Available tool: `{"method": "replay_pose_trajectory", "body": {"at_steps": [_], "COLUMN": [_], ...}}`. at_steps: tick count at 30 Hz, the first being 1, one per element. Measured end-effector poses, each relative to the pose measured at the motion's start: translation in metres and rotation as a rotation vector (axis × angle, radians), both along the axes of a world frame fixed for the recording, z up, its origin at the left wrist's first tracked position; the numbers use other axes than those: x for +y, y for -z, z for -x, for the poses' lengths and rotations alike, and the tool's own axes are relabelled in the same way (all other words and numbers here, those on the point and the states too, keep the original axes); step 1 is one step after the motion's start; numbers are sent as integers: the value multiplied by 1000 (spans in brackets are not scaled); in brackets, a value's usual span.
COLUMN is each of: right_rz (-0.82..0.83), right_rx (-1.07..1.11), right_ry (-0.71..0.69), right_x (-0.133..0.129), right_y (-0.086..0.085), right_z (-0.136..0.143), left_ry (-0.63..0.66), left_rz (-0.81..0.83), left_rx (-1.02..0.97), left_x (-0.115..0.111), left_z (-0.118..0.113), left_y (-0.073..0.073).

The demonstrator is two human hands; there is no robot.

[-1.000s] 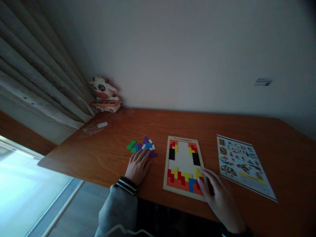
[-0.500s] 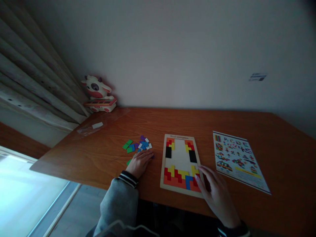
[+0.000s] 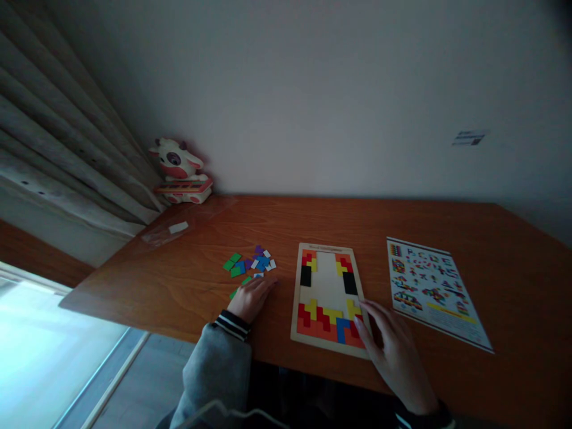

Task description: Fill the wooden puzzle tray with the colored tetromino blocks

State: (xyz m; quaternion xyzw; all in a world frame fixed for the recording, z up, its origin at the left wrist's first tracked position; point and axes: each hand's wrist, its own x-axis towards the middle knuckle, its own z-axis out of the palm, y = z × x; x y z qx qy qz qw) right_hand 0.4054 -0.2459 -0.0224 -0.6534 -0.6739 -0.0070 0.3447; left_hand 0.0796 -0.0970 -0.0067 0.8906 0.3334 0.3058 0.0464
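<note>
My left hand rests low on the table beside a loose pile of puzzle pieces. Its fingers are drawn together, pointing right, and hide whatever is beneath them. Green, blue, purple and white pieces lie just beyond it. To its right is a wooden puzzle board with red, yellow, black, orange and blue pieces along its sides and lower end; its middle is bare. My right hand lies over the board's lower right edge, thumb and fingers apart, fingertips at the edge and holding no piece.
A printed pattern sheet lies right of the board. At the back left corner stands a cow toy with a keyboard. Clear plastic with a white label lies near the left edge. The wall rises behind the table.
My left hand has drawn slightly toward me, uncovering a white and a green piece. The purple bit seen by its fingertips is out of sight. My right hand has stayed at the board.
</note>
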Motion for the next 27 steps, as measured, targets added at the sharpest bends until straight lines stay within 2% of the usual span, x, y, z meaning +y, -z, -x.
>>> {"method": "replay_pose_trajectory", "body": {"at_steps": [5,9,12,15,19,23,27], "right_rz": [-10,-25,-78,-89,-55,-82,-64], "right_rx": [14,37,45,106,178,252,305], "right_ry": [1,13,33,-15,-145,-146,-150], "right_x": [1,3,1,-4,-10,-9,-8], "right_y": [0,-1,-7,-15,-19,-15,-16], "right_z": [0,-3,4,28,68,88,86], "left_ry": [-64,-178,-235,-179,-65,-9,-10], "left_rz": [78,214,388,522,669,765,731], "left_rx": [-93,-367,-620,-758,-753,-741,-724], "left_x": [-2,-9,-28,-57,-87,-97,-99], "left_z": [1,-11,-33,-60,-81,-83,-82], "left_y": [-2,-7,-10,-11,-9,-7,-8]}}
